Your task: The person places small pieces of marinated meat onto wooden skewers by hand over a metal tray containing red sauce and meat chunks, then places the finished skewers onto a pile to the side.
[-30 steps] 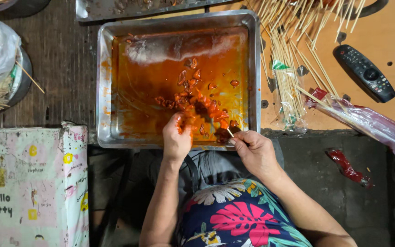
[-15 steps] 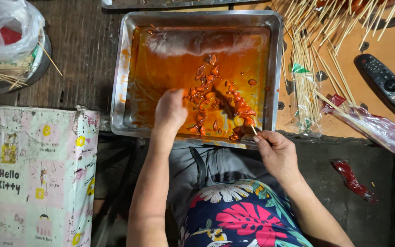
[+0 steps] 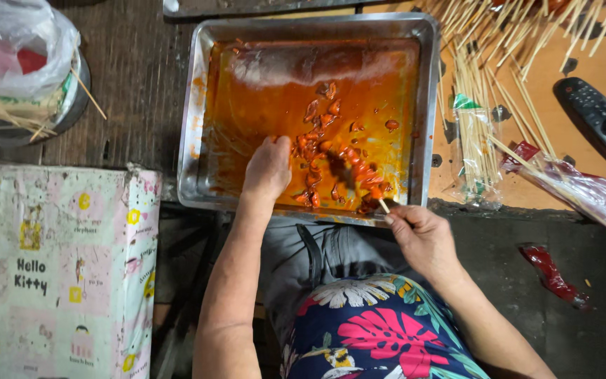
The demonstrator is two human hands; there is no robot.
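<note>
I see my left hand down in the tray, fingers curled over the red meat pieces at the pile's 9 o'clock edge; whether it has pinched a piece I cannot tell, since the fingertips are hidden. A second ago this hand sat at the tray's near rim beside the other; it has since moved forward into the sauce. My right hand has drawn back to the rim at 5 o'clock of the pile, closed around a skewer whose tip points into the meat. I judge from this that one piece is being picked out for the stick.

The meat lies in orange sauce in the near half of the tray. Loose skewers fan out at 3 o'clock on the orange surface, with a remote beyond them. At 9 o'clock stands a printed box, and at 10 o'clock a bowl with a plastic bag.
</note>
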